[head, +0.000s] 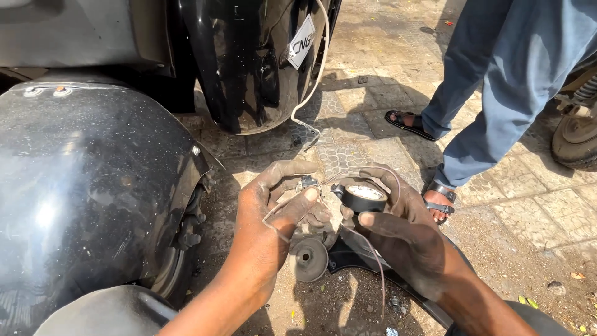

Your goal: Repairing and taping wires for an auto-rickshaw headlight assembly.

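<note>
My left hand (pixel 280 202) pinches a small metal connector (pixel 307 182) on the end of a thin pale wire (pixel 311 93) that hangs from the black vehicle body above. My right hand (pixel 398 221) holds a roll of black insulating tape (pixel 364 196), with a thin wire (pixel 376 261) looping over the fingers and trailing down. Both hands are dirty with grease and meet over the paved ground. A round black rubber part (pixel 309 259) lies on the ground just below them.
A dusty black fender (pixel 87 186) over a wheel fills the left. A glossy black panel (pixel 249 62) with a white sticker rises behind. A black plastic piece (pixel 360 258) lies under my right wrist. Another person in blue trousers (pixel 497 81) and sandals stands at right, beside a tyre (pixel 575 137).
</note>
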